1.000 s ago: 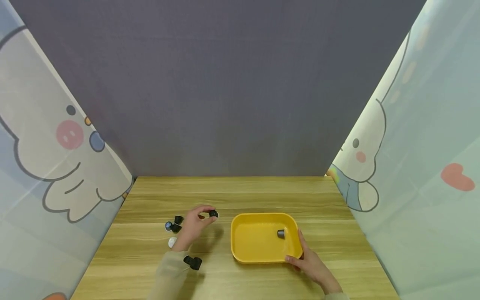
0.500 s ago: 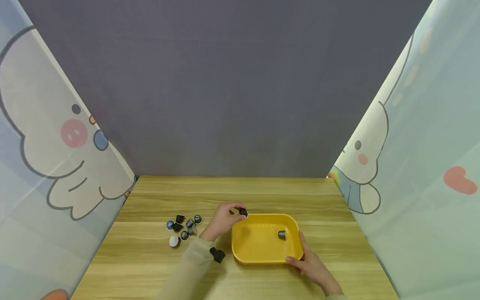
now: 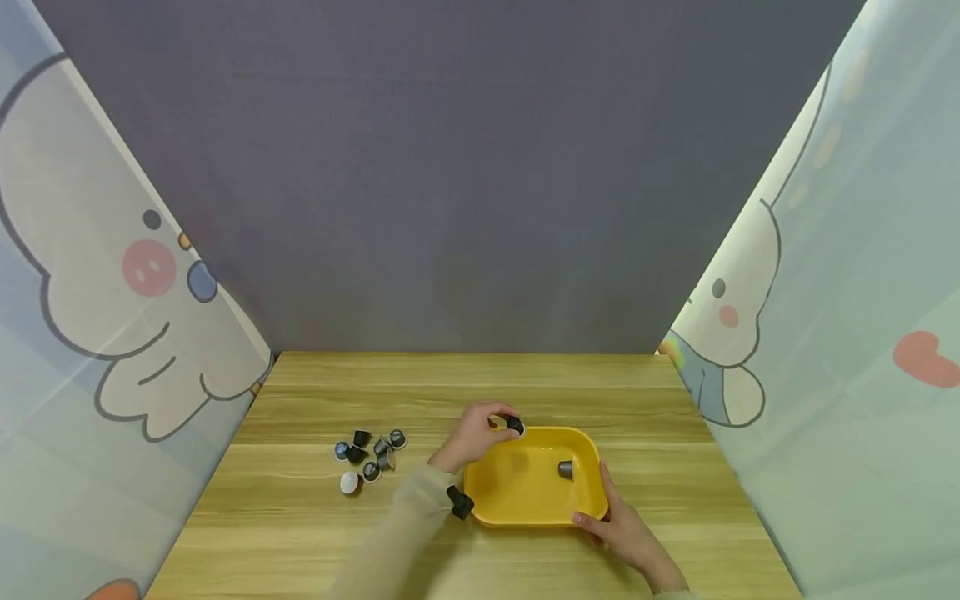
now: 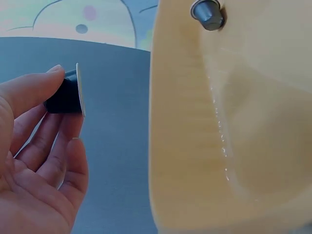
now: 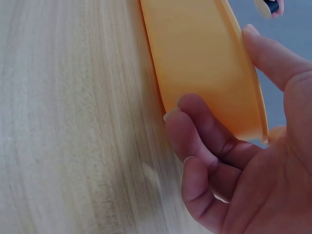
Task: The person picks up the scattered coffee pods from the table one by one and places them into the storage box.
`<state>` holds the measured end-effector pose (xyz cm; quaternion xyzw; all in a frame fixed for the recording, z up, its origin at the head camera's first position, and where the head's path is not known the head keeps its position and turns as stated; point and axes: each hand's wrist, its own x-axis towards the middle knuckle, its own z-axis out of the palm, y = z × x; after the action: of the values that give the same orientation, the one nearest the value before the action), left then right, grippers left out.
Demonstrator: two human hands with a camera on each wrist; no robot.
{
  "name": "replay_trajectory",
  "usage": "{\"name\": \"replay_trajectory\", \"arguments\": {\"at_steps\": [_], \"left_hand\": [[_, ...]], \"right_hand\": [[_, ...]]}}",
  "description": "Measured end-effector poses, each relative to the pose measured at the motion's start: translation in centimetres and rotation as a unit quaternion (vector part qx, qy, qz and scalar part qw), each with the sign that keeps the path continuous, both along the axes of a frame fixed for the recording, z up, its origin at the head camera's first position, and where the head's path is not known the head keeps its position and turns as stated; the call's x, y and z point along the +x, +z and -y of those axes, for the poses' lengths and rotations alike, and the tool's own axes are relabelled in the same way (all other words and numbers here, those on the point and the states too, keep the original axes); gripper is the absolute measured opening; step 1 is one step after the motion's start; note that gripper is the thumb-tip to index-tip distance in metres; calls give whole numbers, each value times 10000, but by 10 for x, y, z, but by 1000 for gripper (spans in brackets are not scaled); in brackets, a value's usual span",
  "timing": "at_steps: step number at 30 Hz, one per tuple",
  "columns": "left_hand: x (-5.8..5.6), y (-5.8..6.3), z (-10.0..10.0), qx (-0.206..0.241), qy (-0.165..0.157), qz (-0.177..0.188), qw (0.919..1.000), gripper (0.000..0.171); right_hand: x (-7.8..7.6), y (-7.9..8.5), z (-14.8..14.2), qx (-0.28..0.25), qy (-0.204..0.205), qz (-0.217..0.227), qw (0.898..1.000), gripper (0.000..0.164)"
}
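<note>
My left hand [image 3: 471, 439] pinches a black coffee capsule [image 3: 515, 426] between thumb and fingers, over the far left rim of the yellow tray [image 3: 517, 492]. In the left wrist view this capsule [image 4: 66, 97] lies on its side, its pale lid facing the tray. One dark grey capsule [image 3: 566, 470] rests inside the tray, toward the right wall. At the tray's near right corner my right hand [image 3: 628, 533] grips the rim and wall. The right wrist view has its thumb at the rim and curled fingers [image 5: 195, 131] against the outer wall.
Several coffee capsules [image 3: 386, 461], black, grey and blue-topped, lie loosely grouped on the wooden table [image 3: 315, 542] left of the tray. One nearby shows a white lid [image 3: 349, 482]. A grey wall [image 3: 465, 208] stands behind the table, with cartoon-print sheets on both sides.
My left hand has carried the black capsule rightward, from beside the group to over the tray's rim, uncovering more capsules on the table. My right hand has kept its grip on the tray.
</note>
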<state>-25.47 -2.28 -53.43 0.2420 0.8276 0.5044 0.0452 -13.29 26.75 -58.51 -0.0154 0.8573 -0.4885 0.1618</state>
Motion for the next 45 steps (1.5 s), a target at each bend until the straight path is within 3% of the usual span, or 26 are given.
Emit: {"name": "replay_trajectory", "arguments": {"at_steps": [8, 17, 23, 29, 45], "left_hand": [[-6, 1, -14, -92, -118, 184, 9997, 24], [-17, 7, -41, -718, -482, -225, 9960, 25], [-17, -3, -55, -858, -849, -92, 9926, 27], [-17, -13, -65, -1063, -1066, -182, 9884, 28], [-14, -43, -69, -1434, -1204, 364, 9816, 25]], "right_hand": [[0, 3, 1, 64, -30, 6, 10000, 104], [-7, 3, 0, -65, -20, 51, 10000, 104], [-8, 2, 0, -35, -6, 89, 10000, 105], [-6, 4, 1, -88, -6, 72, 9999, 104], [-1, 0, 2, -170, -69, 144, 9997, 103]]}}
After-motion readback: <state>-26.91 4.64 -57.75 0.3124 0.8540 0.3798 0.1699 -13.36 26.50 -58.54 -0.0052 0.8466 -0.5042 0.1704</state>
